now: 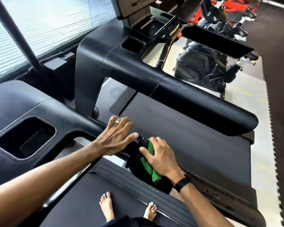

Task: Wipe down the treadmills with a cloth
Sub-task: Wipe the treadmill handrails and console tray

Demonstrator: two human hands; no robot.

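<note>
A green cloth [150, 163] is wrapped over the black handrail of the near treadmill [31, 112]. My right hand [161, 158] grips the cloth and the rail beneath it. Just to the left, my left hand [116, 136] rests on the same rail with its fingers spread and a ring on one finger. A second treadmill stands beyond, with its black handrail [195, 102] and dark belt [187, 145] in the middle of the view.
My bare feet [107, 205] stand on the near treadmill's deck. Cup-holder recesses [26, 138] sit in both consoles. A window with blinds [47, 27] fills the upper left. An exercise bike [202, 63] and red gym equipment [228, 5] stand at the upper right.
</note>
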